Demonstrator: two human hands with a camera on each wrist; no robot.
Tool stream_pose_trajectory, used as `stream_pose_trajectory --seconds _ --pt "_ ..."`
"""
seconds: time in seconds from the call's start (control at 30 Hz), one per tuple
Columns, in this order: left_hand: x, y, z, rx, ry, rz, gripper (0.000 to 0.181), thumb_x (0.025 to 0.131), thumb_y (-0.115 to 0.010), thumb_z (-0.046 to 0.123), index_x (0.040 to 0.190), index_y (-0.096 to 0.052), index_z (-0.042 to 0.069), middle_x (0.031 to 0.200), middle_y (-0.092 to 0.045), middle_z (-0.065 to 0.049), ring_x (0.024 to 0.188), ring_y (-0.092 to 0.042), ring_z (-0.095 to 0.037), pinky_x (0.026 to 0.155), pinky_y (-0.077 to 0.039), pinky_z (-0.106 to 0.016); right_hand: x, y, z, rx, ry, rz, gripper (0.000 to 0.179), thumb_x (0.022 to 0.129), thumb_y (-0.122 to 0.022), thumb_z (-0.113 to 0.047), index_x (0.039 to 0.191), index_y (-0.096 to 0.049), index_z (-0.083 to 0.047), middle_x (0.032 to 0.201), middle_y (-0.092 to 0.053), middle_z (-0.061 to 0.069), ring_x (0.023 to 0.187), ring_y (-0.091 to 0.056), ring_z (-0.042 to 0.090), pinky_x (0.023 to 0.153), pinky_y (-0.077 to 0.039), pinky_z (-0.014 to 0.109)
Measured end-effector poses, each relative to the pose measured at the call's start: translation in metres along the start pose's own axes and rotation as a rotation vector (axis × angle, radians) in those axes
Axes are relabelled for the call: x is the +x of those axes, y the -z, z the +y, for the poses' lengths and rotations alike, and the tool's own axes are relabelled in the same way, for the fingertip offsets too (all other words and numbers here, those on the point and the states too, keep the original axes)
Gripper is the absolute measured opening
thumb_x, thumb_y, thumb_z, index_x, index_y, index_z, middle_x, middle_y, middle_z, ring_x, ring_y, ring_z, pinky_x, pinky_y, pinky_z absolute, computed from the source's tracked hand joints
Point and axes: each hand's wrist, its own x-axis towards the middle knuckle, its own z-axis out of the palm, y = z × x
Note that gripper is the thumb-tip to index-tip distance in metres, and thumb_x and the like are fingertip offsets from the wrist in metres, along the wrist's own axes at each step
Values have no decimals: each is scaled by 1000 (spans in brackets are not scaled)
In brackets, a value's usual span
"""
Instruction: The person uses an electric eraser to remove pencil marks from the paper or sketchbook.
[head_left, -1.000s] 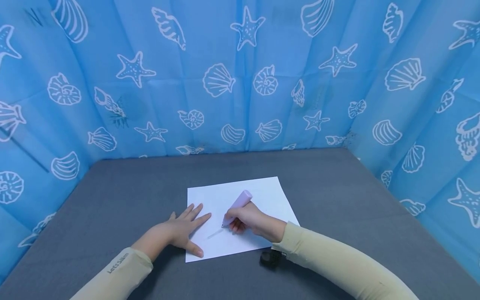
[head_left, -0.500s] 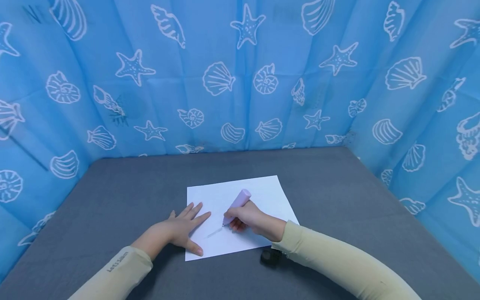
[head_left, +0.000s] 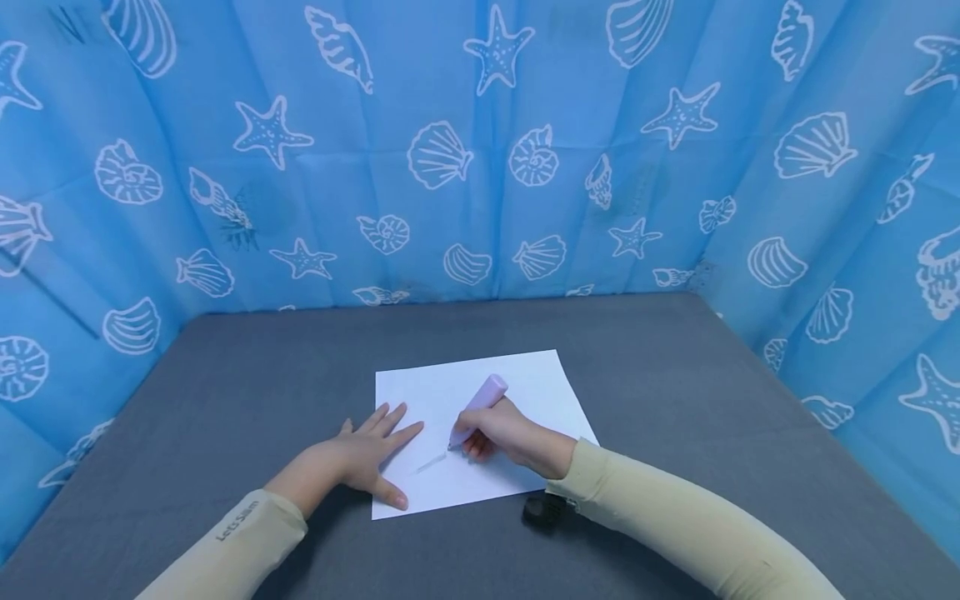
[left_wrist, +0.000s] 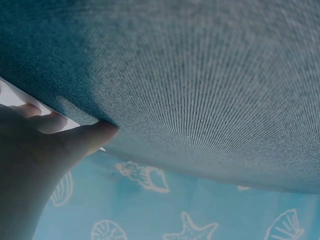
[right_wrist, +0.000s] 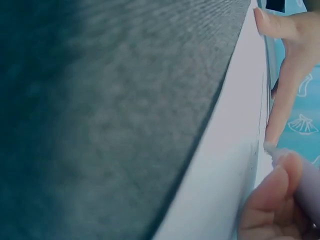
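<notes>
A white sheet of paper [head_left: 525, 375] lies on the grey table. My left hand [head_left: 360, 458] is spread over its left edge, fingers apart and thumb near the lower left corner; the left wrist view shows the thumb [left_wrist: 95, 135] reaching past the paper's edge. In my right hand [head_left: 498, 429] I grip a thick lilac pen [head_left: 486, 393], its top leaning away to the right. The pen's narrow tip is right at the paper, beside the upper end of a short, faint grey line [head_left: 431, 463]. In the right wrist view, thumb and fingers pinch the pen [right_wrist: 305, 187] near its tip.
Grey cloth covers the table [head_left: 300, 358]. A blue curtain [head_left: 450, 208] with white shells and starfish hangs behind it and along both sides. A small black device [head_left: 543, 512] sits under my right wrist, by the paper's lower edge.
The pen and my right hand have shifted very slightly to the right on the paper. My left hand stays in place on the sheet. The whole head view drifts a little.
</notes>
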Motion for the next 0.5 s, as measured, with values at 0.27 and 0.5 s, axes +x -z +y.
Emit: stream_pose_trajectory --seconds 0.27,0.5 --pt "1 -1 -3 -2 -5 6 107 71 -74 65 156 -24 24 163 -3 -11 147 4 -36 106 -6 -72 -1 -2 -1 -19 -17 23 8 81 -64 -8 80 -60 -1 57 -54 6 46 -49 11 44 -42 21" --pt "1 -1 -2 5 0 6 107 70 -74 66 156 -24 25 163 -3 -11 147 4 -36 106 -6 -72 -4 -1 -2 -40 -20 22 11 83 -64 -11 81 -60 -1 58 -54 6 47 -49 12 46 -42 22"
